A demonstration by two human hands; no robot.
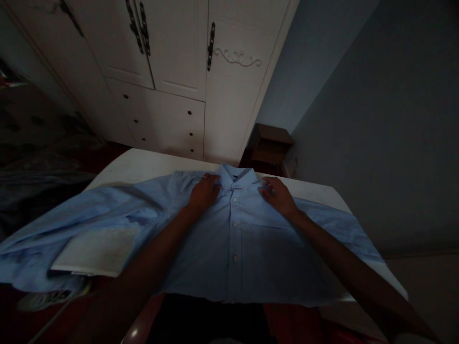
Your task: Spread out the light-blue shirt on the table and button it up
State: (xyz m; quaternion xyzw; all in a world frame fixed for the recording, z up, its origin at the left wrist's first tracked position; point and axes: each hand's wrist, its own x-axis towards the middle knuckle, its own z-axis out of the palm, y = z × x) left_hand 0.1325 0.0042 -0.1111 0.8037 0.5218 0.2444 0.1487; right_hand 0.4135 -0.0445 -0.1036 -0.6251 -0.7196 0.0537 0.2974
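A light blue button-up shirt (215,248) lies front up and buttoned, its collar (234,177) at the far side and its hem towards me. My left hand (204,192) rests on the shirt just left of the collar, fingers stretched out, a ring on one of them. On the other side, my right hand (280,197) is at the shoulder area, its thumb and fingers apart and lightly bent over the cloth. Neither hand visibly grips the fabric. One sleeve (89,210) spreads left and hangs past the table edge; the other sleeve (333,224) lies to the right.
Under the shirt is a white table (150,165) with rounded corners. Behind it stands a white wardrobe (172,91) with dark handles and drawers. A small brown cabinet (274,141) is by the grey wall. Dark fabric (39,191) is heaped at the left.
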